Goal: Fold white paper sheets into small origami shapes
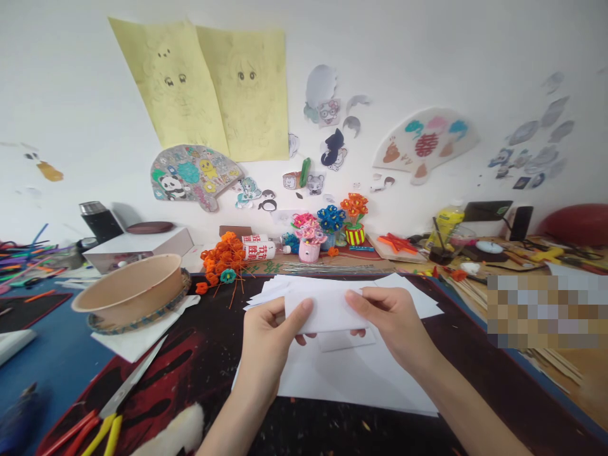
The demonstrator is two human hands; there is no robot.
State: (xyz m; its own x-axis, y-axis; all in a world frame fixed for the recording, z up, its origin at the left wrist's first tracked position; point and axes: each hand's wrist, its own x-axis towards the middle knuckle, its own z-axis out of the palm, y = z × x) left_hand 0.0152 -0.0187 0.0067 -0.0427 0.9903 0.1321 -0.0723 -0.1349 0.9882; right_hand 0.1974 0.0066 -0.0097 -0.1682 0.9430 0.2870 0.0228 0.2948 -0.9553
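A folded white paper sheet (pixel 327 310) is held above the dark table mat (pixel 199 354) between both hands. My left hand (pixel 266 335) pinches its left edge, thumb on top. At the paper's right edge my right hand (pixel 394 320) grips it with the thumb over the top. More white sheets (pixel 361 373) lie flat under the hands, and a fanned stack of them (pixel 408 288) sits just behind.
A tan paper bowl (pixel 128 288) stands at left, scissors with red and yellow handles (pixel 104 411) near the front left. Orange pipe-cleaner flowers (pixel 225 259), glue bottles (pixel 259 250) and small flower pots (pixel 327 234) line the back. Wooden sticks (pixel 551 361) lie at right.
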